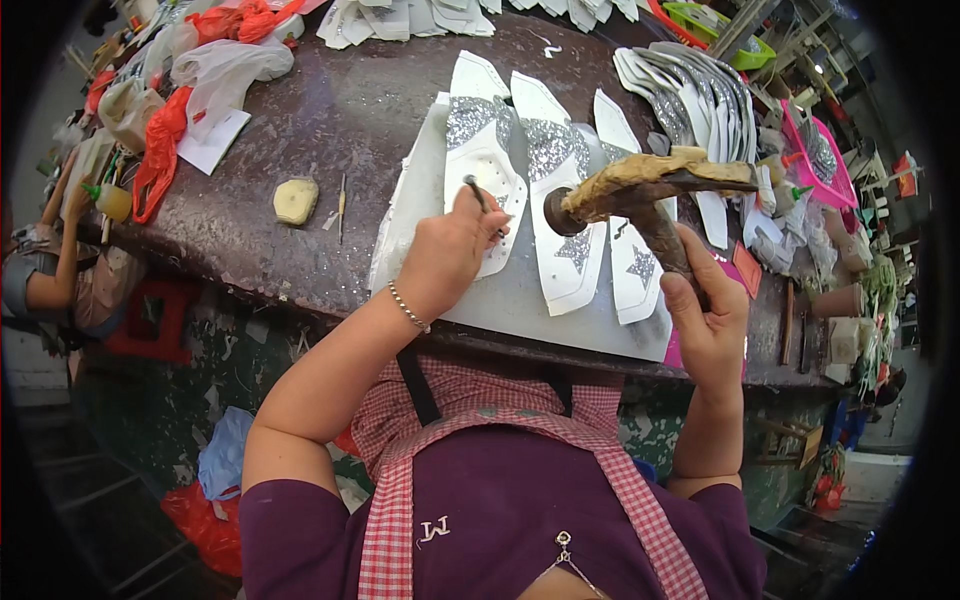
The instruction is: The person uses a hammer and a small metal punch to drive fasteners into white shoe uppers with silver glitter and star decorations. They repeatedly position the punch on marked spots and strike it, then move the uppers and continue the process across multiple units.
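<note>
Hands apart, the left hand (445,255) pinches a slim dark metal rod (479,196) over the leftmost white, silver-glittered panel (480,165), already dotted; the right hand (715,315) grips a tape-wrapped hammer (650,190), partly hiding the rightmost panel (632,295). Remaining work is unclear. A rounded cream block (296,201) sits aside on the dark tabletop (340,130).

From my remote seat I can read just one piece of writing: a single pale letter (433,529), slightly tilted, on the purple shirt (500,480). Taking the checked apron (385,520) as my landmark, I find it between the two shoulder straps, just beside the left one.
</note>
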